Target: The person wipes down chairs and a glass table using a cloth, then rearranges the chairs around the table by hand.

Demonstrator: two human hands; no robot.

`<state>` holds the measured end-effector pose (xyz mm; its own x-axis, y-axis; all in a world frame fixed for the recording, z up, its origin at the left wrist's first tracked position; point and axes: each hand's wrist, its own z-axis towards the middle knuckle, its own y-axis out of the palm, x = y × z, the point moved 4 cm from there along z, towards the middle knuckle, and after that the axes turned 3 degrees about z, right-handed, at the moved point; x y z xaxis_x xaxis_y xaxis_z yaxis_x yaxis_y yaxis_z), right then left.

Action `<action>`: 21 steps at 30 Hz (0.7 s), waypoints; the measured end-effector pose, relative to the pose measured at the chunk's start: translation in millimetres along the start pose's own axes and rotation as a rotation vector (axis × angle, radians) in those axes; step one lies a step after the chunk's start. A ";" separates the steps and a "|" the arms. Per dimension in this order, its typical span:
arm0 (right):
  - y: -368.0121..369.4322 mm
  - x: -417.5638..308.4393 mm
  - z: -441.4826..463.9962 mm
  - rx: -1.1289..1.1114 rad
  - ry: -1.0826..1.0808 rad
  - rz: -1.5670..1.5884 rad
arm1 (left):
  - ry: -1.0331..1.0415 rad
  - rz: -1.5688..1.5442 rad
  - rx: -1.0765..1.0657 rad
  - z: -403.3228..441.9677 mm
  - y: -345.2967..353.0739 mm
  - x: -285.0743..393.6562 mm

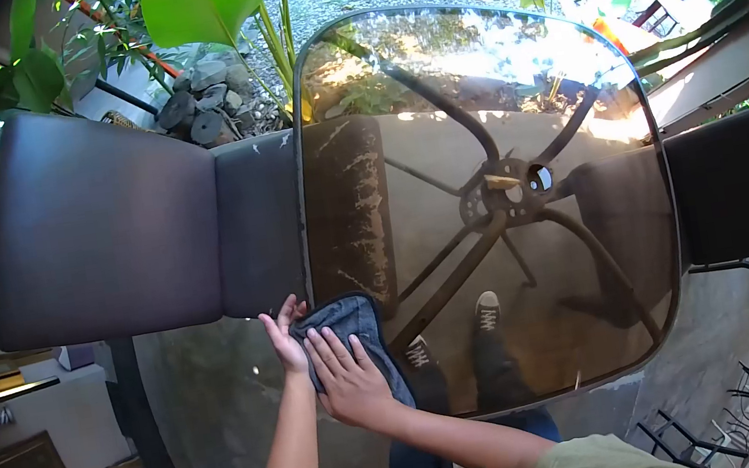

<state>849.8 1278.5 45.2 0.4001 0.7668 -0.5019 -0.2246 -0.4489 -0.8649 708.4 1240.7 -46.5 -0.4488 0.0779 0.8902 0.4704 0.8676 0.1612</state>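
A dark grey cloth (345,314) with a black border lies over the near left corner of the glass tabletop (546,344). My right hand (350,381) rests on the cloth with its fingers stretched flat, pressing it against the corner. Just left of it, my left hand (287,339) is raised at the cloth's edge, fingers apart and palm partly turned up. Whether the left fingers pinch any of the cloth is not clear; they look open. Through the tinted glass, the metal table base (508,190) with its curved legs shows.
A dark padded chair (102,226) stands against the table's left side, its seat reaching under the glass. Another dark chair (739,179) is at the right. Leafy plants (204,3) and stones (205,104) lie beyond. Several stacked chairs (747,391) stand at the lower right.
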 end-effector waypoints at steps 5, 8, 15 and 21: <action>-5.8 25.5 7.8 -0.011 -0.145 0.052 | 0.069 -0.019 0.060 -20.7 6.2 7.2; -25.8 52.7 48.9 -0.055 -0.296 0.156 | 0.271 0.052 0.199 -31.3 26.0 37.6; -46.0 123.0 188.9 0.267 -0.266 -0.037 | 0.761 1.040 0.143 -19.0 93.6 88.8; -49.3 164.8 316.7 0.336 -0.128 0.033 | 0.867 1.351 -0.025 19.4 132.6 64.2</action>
<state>645.5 1572.2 2.8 0.2783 0.8149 -0.5085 -0.5237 -0.3150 -0.7915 727.1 1370.3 23.8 0.8275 0.4476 0.3390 0.1614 0.3886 -0.9072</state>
